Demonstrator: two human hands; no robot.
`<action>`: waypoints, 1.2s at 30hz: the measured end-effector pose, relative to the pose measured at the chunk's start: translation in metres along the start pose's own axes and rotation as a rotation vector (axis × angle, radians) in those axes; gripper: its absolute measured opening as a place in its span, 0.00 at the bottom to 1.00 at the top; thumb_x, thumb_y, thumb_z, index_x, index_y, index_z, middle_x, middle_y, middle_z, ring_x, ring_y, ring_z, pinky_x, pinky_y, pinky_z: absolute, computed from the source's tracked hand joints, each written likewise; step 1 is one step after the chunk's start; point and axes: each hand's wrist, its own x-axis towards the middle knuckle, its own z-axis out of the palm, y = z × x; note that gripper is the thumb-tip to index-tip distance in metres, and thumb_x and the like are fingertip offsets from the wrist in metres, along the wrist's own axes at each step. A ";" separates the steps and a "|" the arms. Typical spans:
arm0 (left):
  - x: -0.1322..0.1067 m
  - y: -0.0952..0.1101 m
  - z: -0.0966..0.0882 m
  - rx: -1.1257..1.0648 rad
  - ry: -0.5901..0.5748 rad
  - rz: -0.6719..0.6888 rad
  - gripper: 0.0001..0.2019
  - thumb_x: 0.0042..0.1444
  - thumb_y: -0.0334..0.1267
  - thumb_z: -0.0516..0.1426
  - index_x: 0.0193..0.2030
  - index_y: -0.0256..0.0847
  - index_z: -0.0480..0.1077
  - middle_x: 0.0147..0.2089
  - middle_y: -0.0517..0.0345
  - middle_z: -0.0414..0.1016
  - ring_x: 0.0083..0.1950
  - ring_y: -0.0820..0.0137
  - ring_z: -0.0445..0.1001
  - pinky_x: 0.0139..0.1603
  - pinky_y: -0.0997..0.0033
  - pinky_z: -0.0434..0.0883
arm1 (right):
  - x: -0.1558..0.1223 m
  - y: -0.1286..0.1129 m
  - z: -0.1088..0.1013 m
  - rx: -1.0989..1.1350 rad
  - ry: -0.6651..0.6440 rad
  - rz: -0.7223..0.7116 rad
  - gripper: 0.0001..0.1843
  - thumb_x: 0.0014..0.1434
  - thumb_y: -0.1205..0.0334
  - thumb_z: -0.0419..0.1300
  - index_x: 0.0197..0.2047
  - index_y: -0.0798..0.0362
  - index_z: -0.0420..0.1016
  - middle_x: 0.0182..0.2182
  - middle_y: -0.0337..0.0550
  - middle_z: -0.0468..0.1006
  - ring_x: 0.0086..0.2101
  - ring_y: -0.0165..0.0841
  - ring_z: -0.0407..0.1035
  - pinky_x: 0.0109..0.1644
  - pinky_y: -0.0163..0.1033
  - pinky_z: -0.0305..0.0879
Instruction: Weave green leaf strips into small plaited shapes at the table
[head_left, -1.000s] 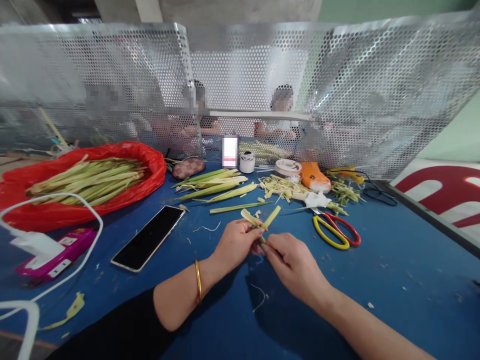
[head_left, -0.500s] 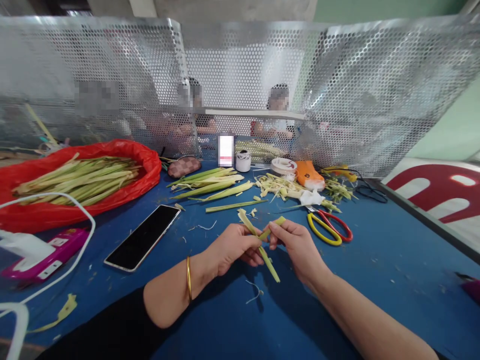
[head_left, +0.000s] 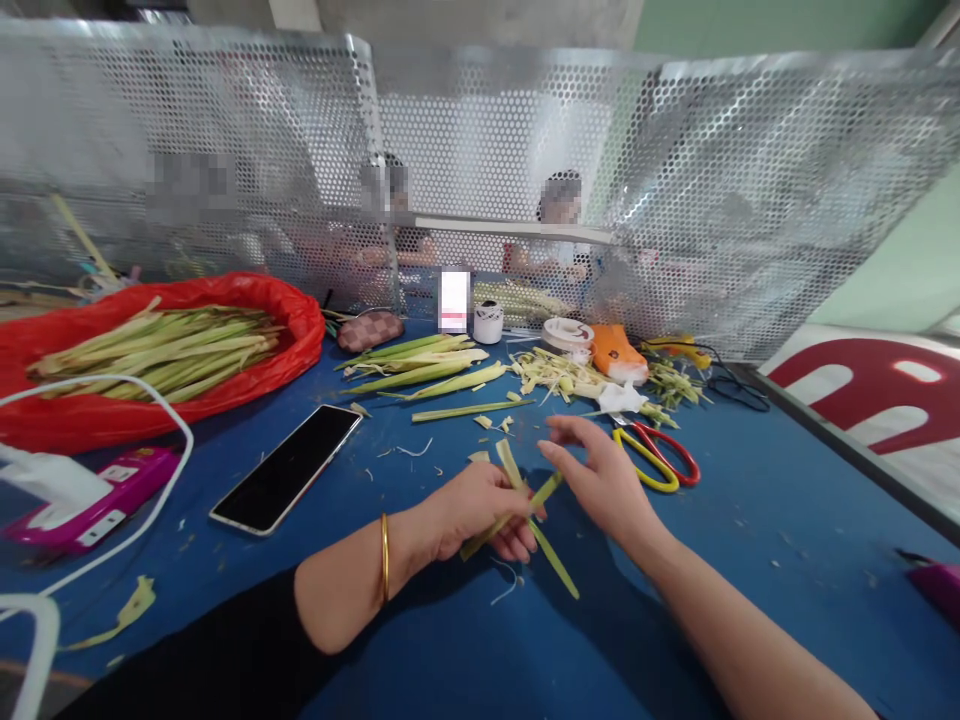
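In the middle of the head view, my left hand (head_left: 476, 498) pinches pale green leaf strips (head_left: 556, 562) that cross each other. One strip slants from the top left down to the lower right; another runs across it beneath my thumb. Fingers hide part of the crossing. My right hand (head_left: 606, 475) is just to the right, thumb and fingers apart and holding nothing. Scissors (head_left: 646, 462) with one yellow and one red handle lie beyond my right hand. A single long strip (head_left: 471, 411) and several broad leaves (head_left: 427, 365) rest farther back on the blue table (head_left: 442, 650).
A red bag (head_left: 300, 310) full of leaf strips stands at the left, near a phone (head_left: 289, 468) and a purple power strip (head_left: 112, 500) with a white cable. Trimmings (head_left: 555, 372), a tape roll (head_left: 568, 333) and an orange packet (head_left: 619, 350) lie before a perforated metal screen (head_left: 487, 120).
My right hand has let go of the strip end and opened. A strip end now shows below my left hand, and the crossed strips have shifted slightly down and right.
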 end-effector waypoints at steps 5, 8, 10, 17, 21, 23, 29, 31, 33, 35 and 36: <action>0.002 -0.006 0.006 0.066 -0.020 0.003 0.12 0.48 0.43 0.59 0.31 0.35 0.73 0.19 0.56 0.74 0.19 0.71 0.72 0.23 0.74 0.69 | -0.005 -0.009 0.003 -0.160 -0.193 -0.231 0.07 0.57 0.59 0.60 0.28 0.48 0.76 0.31 0.38 0.79 0.37 0.35 0.72 0.61 0.52 0.50; 0.001 -0.008 0.009 0.095 -0.041 -0.002 0.12 0.48 0.45 0.60 0.29 0.36 0.73 0.19 0.57 0.73 0.18 0.71 0.72 0.23 0.73 0.69 | -0.010 -0.010 0.010 -0.078 -0.203 -0.205 0.12 0.57 0.62 0.60 0.22 0.50 0.70 0.25 0.34 0.76 0.31 0.32 0.72 0.62 0.51 0.48; 0.000 -0.006 0.009 0.093 -0.055 -0.001 0.13 0.49 0.46 0.60 0.29 0.36 0.72 0.19 0.57 0.74 0.19 0.71 0.72 0.23 0.74 0.69 | -0.013 -0.009 0.013 -0.031 -0.112 -0.204 0.12 0.57 0.62 0.60 0.22 0.50 0.70 0.24 0.34 0.76 0.32 0.32 0.73 0.61 0.50 0.50; -0.006 0.000 0.009 0.125 -0.109 -0.007 0.16 0.48 0.50 0.61 0.29 0.37 0.72 0.23 0.55 0.77 0.20 0.71 0.74 0.22 0.75 0.68 | -0.018 -0.012 0.012 0.046 0.063 -0.209 0.11 0.56 0.65 0.60 0.23 0.49 0.72 0.24 0.34 0.77 0.35 0.34 0.75 0.59 0.48 0.53; -0.005 -0.002 0.011 0.138 -0.117 0.008 0.17 0.48 0.51 0.60 0.30 0.36 0.71 0.23 0.54 0.77 0.20 0.71 0.74 0.22 0.74 0.68 | -0.019 -0.010 0.015 0.052 0.096 -0.235 0.09 0.55 0.65 0.61 0.23 0.49 0.73 0.24 0.34 0.77 0.34 0.33 0.75 0.60 0.48 0.54; -0.005 -0.004 0.012 0.139 -0.123 0.006 0.17 0.49 0.51 0.60 0.30 0.36 0.71 0.24 0.54 0.77 0.20 0.71 0.73 0.21 0.75 0.68 | -0.019 -0.010 0.017 0.046 0.104 -0.244 0.10 0.56 0.66 0.61 0.24 0.49 0.73 0.25 0.34 0.78 0.34 0.33 0.75 0.60 0.48 0.54; -0.005 -0.004 0.011 -0.130 -0.131 0.004 0.18 0.49 0.50 0.63 0.36 0.35 0.72 0.27 0.53 0.78 0.23 0.72 0.76 0.21 0.78 0.68 | -0.002 -0.009 -0.001 -0.002 0.020 -0.340 0.08 0.59 0.62 0.58 0.30 0.48 0.77 0.31 0.38 0.80 0.41 0.37 0.73 0.59 0.49 0.56; -0.004 -0.002 0.005 -0.273 -0.141 0.007 0.17 0.51 0.47 0.62 0.38 0.34 0.73 0.28 0.53 0.77 0.22 0.74 0.75 0.22 0.79 0.69 | 0.008 -0.004 -0.013 0.070 0.127 -0.250 0.11 0.62 0.58 0.54 0.38 0.48 0.78 0.39 0.42 0.80 0.45 0.38 0.72 0.55 0.47 0.61; -0.005 0.003 -0.003 -0.407 -0.135 0.054 0.13 0.55 0.44 0.61 0.40 0.34 0.73 0.26 0.56 0.75 0.20 0.77 0.72 0.20 0.80 0.68 | 0.014 0.000 -0.022 0.162 0.202 -0.112 0.14 0.62 0.55 0.53 0.42 0.50 0.78 0.42 0.44 0.80 0.47 0.39 0.71 0.54 0.46 0.63; -0.006 0.006 -0.011 -0.531 -0.142 0.106 0.10 0.57 0.40 0.59 0.40 0.35 0.73 0.26 0.58 0.74 0.19 0.78 0.71 0.19 0.81 0.67 | 0.016 0.000 -0.025 0.222 0.059 -0.045 0.16 0.61 0.52 0.54 0.41 0.51 0.79 0.41 0.44 0.81 0.46 0.40 0.71 0.53 0.46 0.63; -0.006 0.008 -0.014 -0.579 -0.152 0.123 0.09 0.57 0.39 0.59 0.40 0.35 0.73 0.26 0.58 0.74 0.19 0.78 0.70 0.18 0.81 0.67 | 0.014 -0.001 -0.023 0.232 -0.070 -0.053 0.17 0.61 0.51 0.53 0.40 0.51 0.79 0.39 0.44 0.81 0.44 0.41 0.72 0.52 0.46 0.64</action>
